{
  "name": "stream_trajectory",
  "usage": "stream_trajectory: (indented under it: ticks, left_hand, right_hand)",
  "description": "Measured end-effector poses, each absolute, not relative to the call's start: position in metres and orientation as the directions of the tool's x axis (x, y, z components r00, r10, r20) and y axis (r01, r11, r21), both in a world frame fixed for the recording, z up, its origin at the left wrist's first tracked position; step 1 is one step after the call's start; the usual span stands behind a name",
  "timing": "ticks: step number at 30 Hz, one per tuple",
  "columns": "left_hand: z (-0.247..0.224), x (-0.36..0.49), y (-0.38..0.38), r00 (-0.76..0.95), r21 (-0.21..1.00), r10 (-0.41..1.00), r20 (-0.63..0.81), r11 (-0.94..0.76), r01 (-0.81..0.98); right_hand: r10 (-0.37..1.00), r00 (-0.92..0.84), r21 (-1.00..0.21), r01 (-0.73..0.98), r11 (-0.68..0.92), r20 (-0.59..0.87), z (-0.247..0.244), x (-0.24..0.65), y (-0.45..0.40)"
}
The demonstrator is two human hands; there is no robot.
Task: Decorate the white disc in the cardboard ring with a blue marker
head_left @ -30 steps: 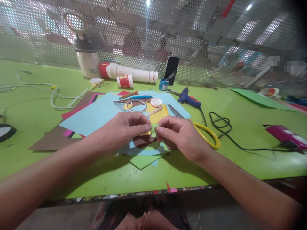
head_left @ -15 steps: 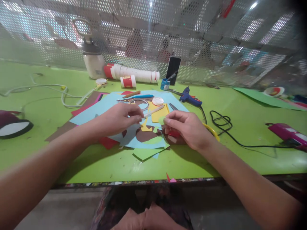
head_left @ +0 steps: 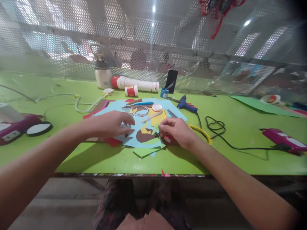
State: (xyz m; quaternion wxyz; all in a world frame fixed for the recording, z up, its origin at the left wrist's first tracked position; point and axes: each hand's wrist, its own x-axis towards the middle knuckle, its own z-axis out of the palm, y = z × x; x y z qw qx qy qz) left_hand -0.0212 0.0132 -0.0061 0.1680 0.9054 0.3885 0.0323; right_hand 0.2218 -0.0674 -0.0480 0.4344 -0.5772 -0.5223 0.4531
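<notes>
The right hand point(head_left: 177, 130) pinched a small green paper scrap point(head_left: 156, 127) between thumb and forefinger, just above the papers near the right edge of the brown paper shape point(head_left: 143, 136). The left hand point(head_left: 114, 124) held nothing, its thumb and fingers parted over the pale blue paper point(head_left: 129, 141). Scissors point(head_left: 200, 129) (yellow-handled) lay beside the right hand, with a blue glue gun point(head_left: 186, 104) behind them.

A small light-green paper scrap point(head_left: 156, 127), partly hidden, is held pinched above a flat light-blue paper sheet point(head_left: 131, 141), within whose outline a rounded dark-brown paper area point(head_left: 142, 137) and jagged yellow paper scraps point(head_left: 144, 129) are seen.
</notes>
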Motion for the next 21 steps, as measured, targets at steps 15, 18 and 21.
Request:
stream_trajectory:
  ticks: [15,18,21]
  left_hand:
    - [0.006,0.02,0.073,0.604,0.304,0.797,0.008,-0.577,0.758]
    - [-0.001,0.057,0.089,0.635,0.321,0.763,0.124,-0.636,0.702]
    - [-0.011,0.087,0.106,0.689,0.32,0.705,0.167,-0.7,0.639]
  right_hand:
    - [0.99,0.007,-0.941,0.31,-0.135,-0.14,-0.056,0.221,-0.063]
    - [0.989,0.009,-0.941,0.306,-0.142,-0.147,-0.057,0.221,-0.063]
    - [0.988,0.013,-0.94,0.304,-0.153,-0.156,-0.055,0.221,-0.063]
